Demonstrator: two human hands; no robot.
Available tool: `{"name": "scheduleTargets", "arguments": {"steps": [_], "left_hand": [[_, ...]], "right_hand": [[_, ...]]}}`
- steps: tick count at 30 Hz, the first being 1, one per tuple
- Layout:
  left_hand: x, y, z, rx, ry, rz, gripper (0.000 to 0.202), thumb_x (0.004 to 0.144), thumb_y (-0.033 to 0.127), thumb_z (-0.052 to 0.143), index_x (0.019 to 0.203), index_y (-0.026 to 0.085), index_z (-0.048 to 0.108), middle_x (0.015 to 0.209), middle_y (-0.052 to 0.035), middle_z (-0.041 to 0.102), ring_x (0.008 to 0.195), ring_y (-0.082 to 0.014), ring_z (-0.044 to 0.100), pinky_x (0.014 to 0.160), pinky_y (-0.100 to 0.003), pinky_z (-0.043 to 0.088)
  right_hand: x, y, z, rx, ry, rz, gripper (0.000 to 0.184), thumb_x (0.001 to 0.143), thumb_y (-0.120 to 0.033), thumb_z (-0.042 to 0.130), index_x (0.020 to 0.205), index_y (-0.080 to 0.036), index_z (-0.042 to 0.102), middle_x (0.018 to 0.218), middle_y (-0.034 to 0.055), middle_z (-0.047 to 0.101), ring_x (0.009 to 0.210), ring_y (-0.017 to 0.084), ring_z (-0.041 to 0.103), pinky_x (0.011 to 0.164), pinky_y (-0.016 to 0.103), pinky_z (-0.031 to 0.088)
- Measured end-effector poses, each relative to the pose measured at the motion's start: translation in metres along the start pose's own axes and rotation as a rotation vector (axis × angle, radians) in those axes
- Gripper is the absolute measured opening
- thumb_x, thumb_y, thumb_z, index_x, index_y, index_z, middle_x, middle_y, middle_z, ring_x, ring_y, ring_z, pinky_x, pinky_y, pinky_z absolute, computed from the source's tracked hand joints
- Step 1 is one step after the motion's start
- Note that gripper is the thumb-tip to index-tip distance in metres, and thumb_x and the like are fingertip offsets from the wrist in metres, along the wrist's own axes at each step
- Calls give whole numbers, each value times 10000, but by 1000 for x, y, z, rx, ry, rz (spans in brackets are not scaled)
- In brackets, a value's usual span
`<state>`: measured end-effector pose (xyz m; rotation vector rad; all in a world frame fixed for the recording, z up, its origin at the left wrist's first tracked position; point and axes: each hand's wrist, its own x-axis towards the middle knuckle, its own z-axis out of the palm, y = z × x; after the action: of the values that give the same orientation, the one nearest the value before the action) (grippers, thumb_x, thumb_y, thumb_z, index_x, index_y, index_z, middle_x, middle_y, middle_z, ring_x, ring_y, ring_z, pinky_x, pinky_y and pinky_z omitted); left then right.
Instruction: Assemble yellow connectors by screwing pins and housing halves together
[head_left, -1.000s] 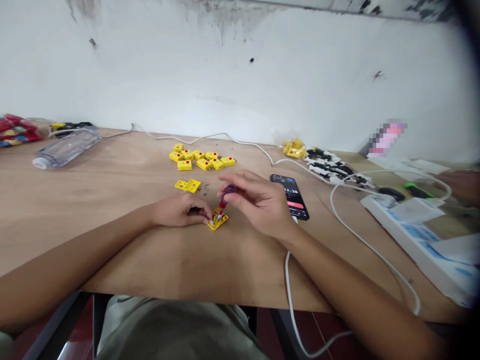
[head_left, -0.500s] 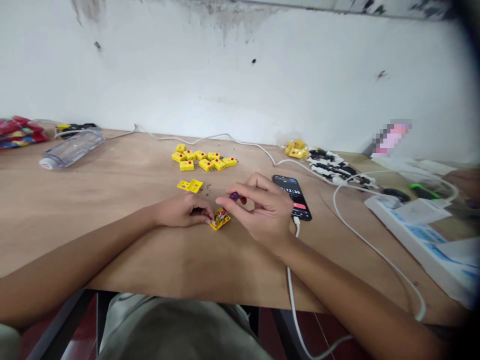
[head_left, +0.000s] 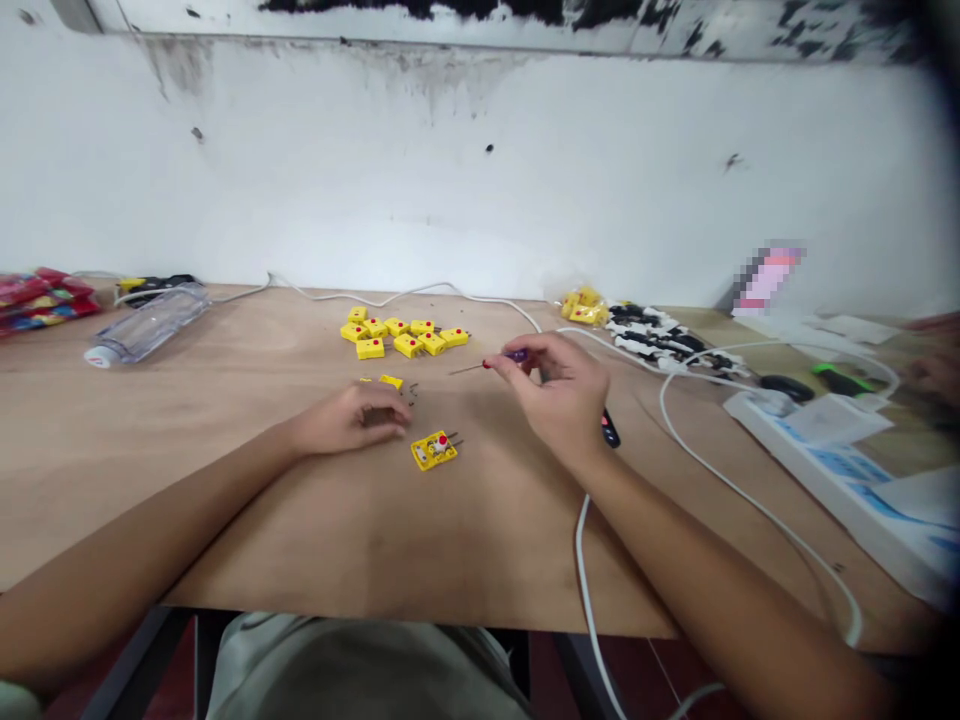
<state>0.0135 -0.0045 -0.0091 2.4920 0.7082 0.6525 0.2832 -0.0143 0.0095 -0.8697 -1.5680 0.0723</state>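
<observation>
Head view: right hand [head_left: 562, 390] pinches screwdriver [head_left: 488, 364], seemingly between screws; left hand [head_left: 346, 418] holds fingers parted beside yellow housing [head_left: 433, 453]; driving would need careful aim.

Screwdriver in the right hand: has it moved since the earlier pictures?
Yes: judged against the group of yellow plugs, the screwdriver has moved rightward and upward in the view.

Passable over the desk [head_left: 315, 540] between left fingers [head_left: 388, 400] and right fingers [head_left: 517, 380], except at the open yellow plug [head_left: 433, 451] and screwdriver shaft [head_left: 466, 370], and blocked beyond both by clustered yellow plugs [head_left: 409, 346].
</observation>
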Motion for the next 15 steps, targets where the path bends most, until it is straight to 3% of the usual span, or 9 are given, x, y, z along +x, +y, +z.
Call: {"name": "scheduleTargets", "arguments": {"steps": [4,8,15], "left_hand": [[-6,-17,-15,187,147,-82,239,901,307,569,1073,165,655,1083,-100,687,1012,-217,629,908,-313,486],[-11,-34,-19,316,73,-149,512,856,325,576,1335,156,515,1352,-134,558,1217,-285,547,1040,-388,436],[-12,-44,-17,407,18,-169,622,856,331,546,1434,133,427,1448,-157,477,1306,-319,479,1099,-439,392]], "right_hand": [[-1,23,1,-205,-174,-75,72,767,-189,736,776,-170,668,760,19,672,602,127,552,594,266,447],[-8,32,7,-343,-359,-94,36,801,-144,685,784,-173,670,802,43,674,731,172,595,698,287,458],[-16,40,16,-475,-632,9,137,821,-91,618,820,-170,730,890,81,678,839,205,611,808,309,459]]}}
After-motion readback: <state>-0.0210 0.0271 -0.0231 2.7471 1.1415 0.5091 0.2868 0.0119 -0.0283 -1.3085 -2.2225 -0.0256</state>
